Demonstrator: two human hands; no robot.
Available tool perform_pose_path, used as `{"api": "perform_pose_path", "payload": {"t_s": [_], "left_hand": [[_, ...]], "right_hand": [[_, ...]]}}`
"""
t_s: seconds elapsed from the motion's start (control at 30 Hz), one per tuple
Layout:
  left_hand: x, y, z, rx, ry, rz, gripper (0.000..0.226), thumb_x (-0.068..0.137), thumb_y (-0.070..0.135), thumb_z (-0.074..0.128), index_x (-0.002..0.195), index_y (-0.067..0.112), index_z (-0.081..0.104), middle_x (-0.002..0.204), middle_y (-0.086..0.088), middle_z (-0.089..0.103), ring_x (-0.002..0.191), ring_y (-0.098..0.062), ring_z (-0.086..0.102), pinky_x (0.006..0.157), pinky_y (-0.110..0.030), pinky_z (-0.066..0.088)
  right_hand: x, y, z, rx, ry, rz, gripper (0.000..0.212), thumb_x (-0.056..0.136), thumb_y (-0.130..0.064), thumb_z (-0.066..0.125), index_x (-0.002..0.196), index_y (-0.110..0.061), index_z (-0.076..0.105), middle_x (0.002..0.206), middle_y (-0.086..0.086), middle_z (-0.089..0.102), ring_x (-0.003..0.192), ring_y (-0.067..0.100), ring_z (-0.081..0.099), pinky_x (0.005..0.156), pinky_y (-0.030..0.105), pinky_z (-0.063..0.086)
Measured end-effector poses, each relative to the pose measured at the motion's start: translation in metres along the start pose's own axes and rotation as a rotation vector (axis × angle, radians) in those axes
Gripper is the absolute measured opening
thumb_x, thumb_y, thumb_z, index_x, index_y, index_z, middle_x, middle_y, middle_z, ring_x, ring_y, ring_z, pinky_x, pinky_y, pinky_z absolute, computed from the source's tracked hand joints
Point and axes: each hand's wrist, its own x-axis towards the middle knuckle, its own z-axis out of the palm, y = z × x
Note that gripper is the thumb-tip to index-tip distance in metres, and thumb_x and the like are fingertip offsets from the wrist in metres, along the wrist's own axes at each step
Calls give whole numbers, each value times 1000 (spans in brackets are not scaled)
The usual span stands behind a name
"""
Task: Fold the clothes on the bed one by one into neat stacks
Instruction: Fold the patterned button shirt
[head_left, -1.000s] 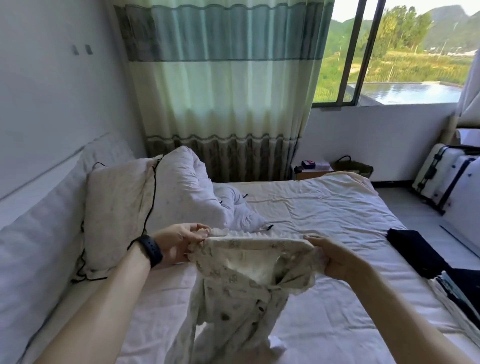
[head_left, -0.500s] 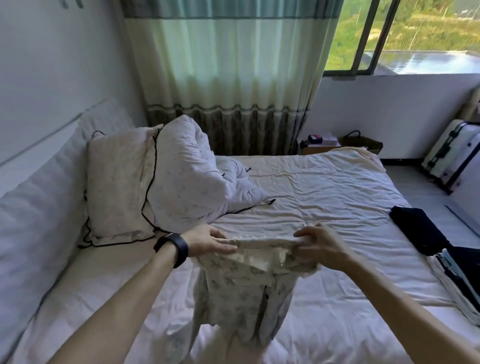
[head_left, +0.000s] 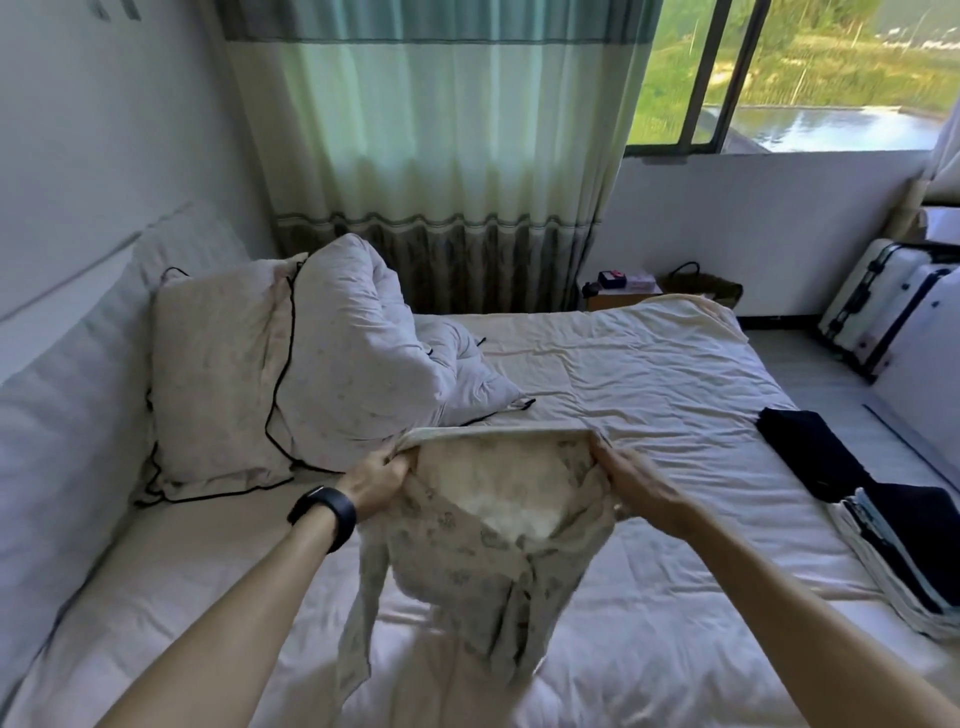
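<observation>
The left hand (head_left: 376, 475) and right hand (head_left: 636, 486) are pinching the patterned shirt (head_left: 483, 571) by its upper corners, hanging it over the bed (head_left: 649, 374). Lowering it flat, top edge taut, is likely suiting a neat fold.

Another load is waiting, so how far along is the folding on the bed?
Done: a stack of folded clothes sits at the right edge of the bed, with a dark folded piece beside it. In hand: the left hand and right hand grip a printed cream garment by its top edge, spread open and hanging, not yet folded. Left: folding and stacking this one; no other loose clothes show in this view.
</observation>
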Motion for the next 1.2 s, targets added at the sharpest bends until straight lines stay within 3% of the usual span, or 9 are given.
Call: {"api": "perform_pose_path", "payload": {"t_s": [0.1,0.2,0.37,0.5,0.6,0.8,0.93,1.07,1.2], "left_hand": [[-3,5,-24,248,11,82,54,91,64,50,75,15,64,75,-1,65,82,-21,59,65,-26,41],[-4,23,-56,460,88,170,56,89,66,56,59,19,51,56,7,53,60,-9,50,50,-19,30],[5,49,-89,37,-26,185,30,78,46,82,70,20,70,62,15,63,68,-10,58,59,-14,42],[3,50,-99,-197,-296,50,89,17,59,96,91,12,82,96,-12,77,86,-22,73,83,-30,58],[-1,53,-100,-90,-248,45,80,22,71,90,75,12,81,83,-7,76,73,-19,71,73,-27,53],[7,37,-102,511,87,267,91,31,110,31,55,27,59,48,13,50,53,-5,46,53,-29,31],[5,32,-97,326,33,239,79,46,93,57,78,21,66,59,13,60,58,-7,54,51,-25,38],[5,9,-101,501,-257,159,47,56,52,91,88,24,71,77,12,69,72,-10,63,59,-20,47],[4,-6,-97,524,67,325,25,68,33,92,84,26,74,75,9,69,73,-12,64,53,-12,40]], "right_hand": [[-1,13,-2,-332,30,-105,102,76,-94,18,93,-7,68,89,5,71,85,19,64,74,29,46],[-2,2,-8,-435,69,-169,77,83,-85,23,62,-15,48,59,-1,52,57,14,49,55,22,34],[5,-8,-16,-295,80,-192,55,107,-49,38,72,-18,66,73,-2,66,75,16,62,76,31,46],[4,3,-14,135,-71,-4,40,78,-48,59,86,-9,68,79,10,70,75,25,66,76,34,52],[1,1,-13,278,-12,-129,25,90,-41,67,96,-18,73,98,7,75,89,22,70,84,36,53],[-8,17,-7,-345,40,-366,54,77,-69,55,89,-18,66,81,-1,65,78,18,61,69,35,43],[-12,-7,-1,188,2,-304,31,67,-28,70,96,-16,70,82,-2,70,77,13,67,65,25,49],[-1,18,-3,-358,158,-300,40,84,-34,78,69,-15,47,65,-8,39,63,13,40,61,32,28],[-10,25,-3,-487,259,-355,49,88,-38,77,60,-20,41,54,-11,38,54,7,34,57,32,29]]}}
